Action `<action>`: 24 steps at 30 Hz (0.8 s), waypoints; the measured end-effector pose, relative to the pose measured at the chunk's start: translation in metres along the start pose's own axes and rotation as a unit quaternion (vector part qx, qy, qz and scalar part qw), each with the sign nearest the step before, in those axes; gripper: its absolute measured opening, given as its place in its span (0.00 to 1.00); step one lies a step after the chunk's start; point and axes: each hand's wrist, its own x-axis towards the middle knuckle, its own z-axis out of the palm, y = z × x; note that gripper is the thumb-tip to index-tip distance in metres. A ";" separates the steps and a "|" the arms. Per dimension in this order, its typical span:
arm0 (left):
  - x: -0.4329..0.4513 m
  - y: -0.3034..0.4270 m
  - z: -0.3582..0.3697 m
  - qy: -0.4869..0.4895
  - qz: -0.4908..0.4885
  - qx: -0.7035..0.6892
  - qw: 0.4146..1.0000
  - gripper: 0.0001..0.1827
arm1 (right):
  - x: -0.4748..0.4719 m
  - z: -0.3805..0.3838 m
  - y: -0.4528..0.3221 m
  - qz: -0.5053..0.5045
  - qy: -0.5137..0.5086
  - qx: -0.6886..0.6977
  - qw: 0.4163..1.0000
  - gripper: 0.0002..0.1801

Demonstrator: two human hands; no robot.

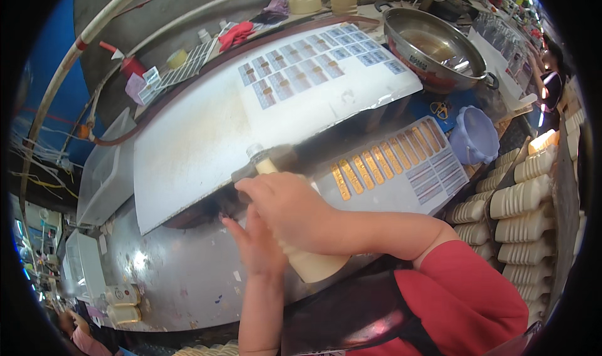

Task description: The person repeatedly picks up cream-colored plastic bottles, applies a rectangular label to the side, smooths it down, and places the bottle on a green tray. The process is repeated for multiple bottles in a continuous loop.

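A cream plastic bottle (pixel 322 265) with a ribbed body lies slantwise before me, its neck towards the large white board. Across its upper part lies my right hand (pixel 289 210), fingers curled around it near the neck. My left hand (pixel 261 248) is beside and partly under the bottle, thumb apart; its other fingers are largely hidden. A blurred grey thing (pixel 244 172) shows by the right fingertips; what it is, I cannot tell. To the right, a backing sheet (pixel 376 201) bears a row of gold label strips (pixel 362 172) and printed grey labels (pixel 437 177).
The white board (pixel 188 154) carries rows of labels (pixel 301 62). Behind it are a red glove (pixel 236 34) and yellow tape roll (pixel 177 59). A steel pan (pixel 435 45), scissors (pixel 439 110), purple bucket (pixel 474 135) and stacked cream bottles (pixel 522 205) stand right. Co-workers (pixel 552 78) are farther off.
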 end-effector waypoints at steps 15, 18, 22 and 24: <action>-0.008 -0.002 0.026 0.039 0.031 0.012 0.999 0.29 | 0.004 0.003 0.000 0.119 0.128 0.111 0.978 0.17; -0.008 -0.002 0.022 0.040 0.046 0.053 0.997 0.34 | 0.012 0.021 -0.010 0.037 0.011 0.015 0.999 0.15; -0.006 -0.005 0.016 0.046 0.022 0.008 0.999 0.34 | 0.006 0.014 0.011 -0.001 0.083 -0.045 0.995 0.16; -0.001 -0.008 0.012 0.062 0.017 0.019 0.998 0.31 | -0.006 0.003 0.030 0.076 0.104 -0.030 0.991 0.17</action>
